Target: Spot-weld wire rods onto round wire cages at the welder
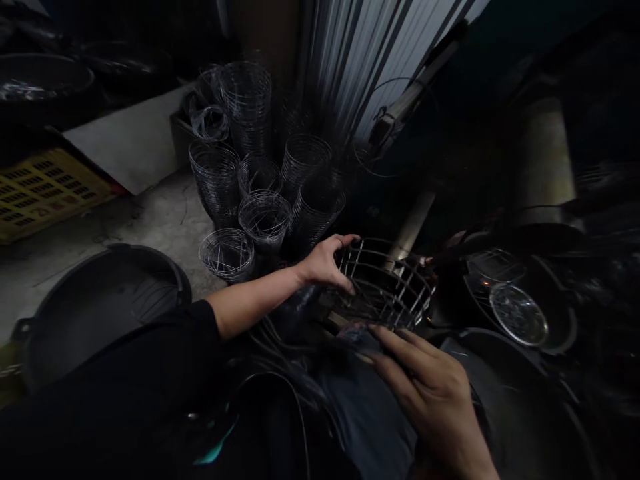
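At the left edge of the floor [155,220], a yellow crate [50,190] was placed; nearer, a wide dark pan [85,327] was set; farther right, stacks of wire baskets [215,183] were grouped; the left hand [323,261] was held at the left rim of a wire frame [413,287], thumb and fingers widely parted, whether gripping could not be told; the right hand [435,380] was held nearer, fingers half bent at a dark bundle [357,337], grasp obscured; at far right, a shiny disc [519,313] was seen within a dark pot [564,313].
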